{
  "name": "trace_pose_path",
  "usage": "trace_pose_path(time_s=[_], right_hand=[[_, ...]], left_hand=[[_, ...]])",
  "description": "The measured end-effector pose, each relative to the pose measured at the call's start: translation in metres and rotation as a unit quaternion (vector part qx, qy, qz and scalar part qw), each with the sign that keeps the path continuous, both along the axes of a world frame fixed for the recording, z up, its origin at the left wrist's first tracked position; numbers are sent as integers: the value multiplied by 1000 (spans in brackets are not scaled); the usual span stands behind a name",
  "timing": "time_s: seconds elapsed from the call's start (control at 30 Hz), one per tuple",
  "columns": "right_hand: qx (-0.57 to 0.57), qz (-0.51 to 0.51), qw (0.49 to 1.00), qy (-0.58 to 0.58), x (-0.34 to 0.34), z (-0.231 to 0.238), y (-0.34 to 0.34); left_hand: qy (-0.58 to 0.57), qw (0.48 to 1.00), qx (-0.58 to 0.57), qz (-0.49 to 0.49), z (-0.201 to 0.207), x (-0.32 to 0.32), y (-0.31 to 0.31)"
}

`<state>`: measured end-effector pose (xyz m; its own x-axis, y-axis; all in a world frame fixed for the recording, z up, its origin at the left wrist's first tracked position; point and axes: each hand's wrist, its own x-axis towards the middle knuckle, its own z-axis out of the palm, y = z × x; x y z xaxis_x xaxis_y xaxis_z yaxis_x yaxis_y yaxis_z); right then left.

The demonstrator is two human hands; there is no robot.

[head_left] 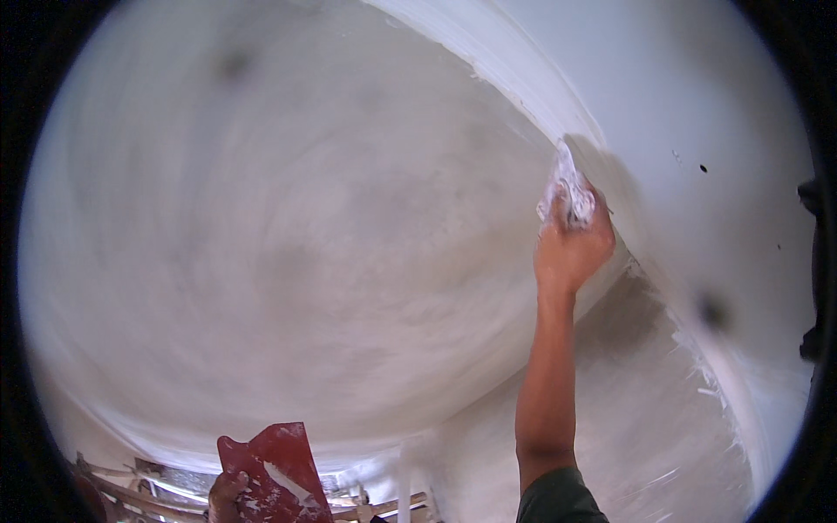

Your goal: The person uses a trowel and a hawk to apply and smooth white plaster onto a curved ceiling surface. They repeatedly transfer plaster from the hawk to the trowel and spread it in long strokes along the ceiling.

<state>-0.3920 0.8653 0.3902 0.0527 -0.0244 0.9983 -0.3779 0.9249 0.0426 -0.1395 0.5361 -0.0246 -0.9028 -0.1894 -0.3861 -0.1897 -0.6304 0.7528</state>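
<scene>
Clamping the red board (292, 453) at seven o'clock with the left hand's (226, 499) fingers. Over at two, gripping the white-smeared tool (568, 185) in the right hand's (579, 248) closed fingers, at the white band's (514, 61) edge: press evenly, follow the curve unbroken.

We see broad, blotchy grey-beige surface (288, 218) — smoother pale plane (697, 105) at right; below, wooden poles (153, 505) — bright light (375, 472) near them.

No text, number or sign can be read.
</scene>
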Motion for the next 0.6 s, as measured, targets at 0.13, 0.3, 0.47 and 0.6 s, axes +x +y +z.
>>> trace_pose_path(time_s=[0.13, 0.3, 0.47, 0.6], right_hand=[[4, -63, 998, -24, -10, 11, 0], [7, -125, 992, -19, -13, 15, 0], [-5, -124, 992, 21, -10, 3, -2], [-49, -162, 986, -13, -9, -9, -8]], left_hand=[[0, 1000, -4, -2, 6, -1, -5], [-1, 1000, 4, 0, 6, -3, -8], [2, 1000, 4, -4, -12, -5, -21], [-9, 1000, -7, -1, -18, -1, -45]])
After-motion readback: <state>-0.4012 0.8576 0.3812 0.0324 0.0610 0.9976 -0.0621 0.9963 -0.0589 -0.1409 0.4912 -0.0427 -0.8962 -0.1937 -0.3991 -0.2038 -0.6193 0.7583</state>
